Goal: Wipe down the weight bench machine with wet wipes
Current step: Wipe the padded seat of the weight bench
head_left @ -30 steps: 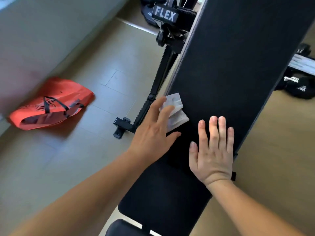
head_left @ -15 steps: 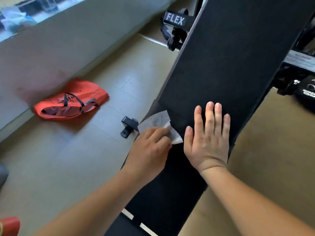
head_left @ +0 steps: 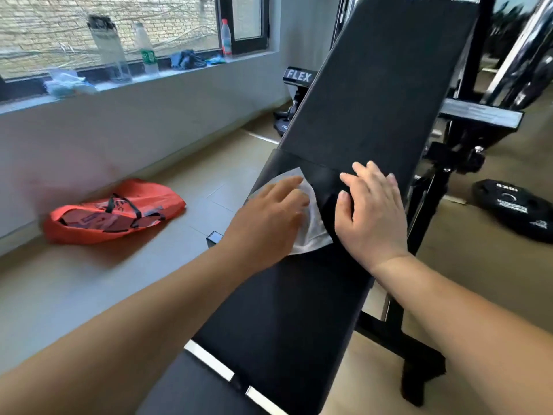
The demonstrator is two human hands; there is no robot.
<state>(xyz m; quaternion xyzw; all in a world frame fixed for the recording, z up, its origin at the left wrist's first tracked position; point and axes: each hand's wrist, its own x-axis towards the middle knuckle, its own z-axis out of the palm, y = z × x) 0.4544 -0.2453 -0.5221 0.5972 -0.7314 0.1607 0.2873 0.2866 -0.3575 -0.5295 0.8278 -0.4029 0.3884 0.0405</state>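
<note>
A black padded weight bench slopes up and away through the middle of the view. A white wet wipe lies on its left side, partly over the pad's edge. My left hand presses flat on the wipe with fingers extended, covering most of it. My right hand rests flat on the pad just to the right of the wipe, fingers straight, holding nothing. A darker band of the pad runs across above both hands.
An orange bag lies on the floor at left, below a window sill with bottles. A black weight plate lies on the floor at right. The bench's black frame foot and a rack with a "FLEX" label stand behind.
The camera has tilted up, bringing the window and sill into view. My left hand went from curled on the wipe to pressing it flat. My right hand stays on the pad.
</note>
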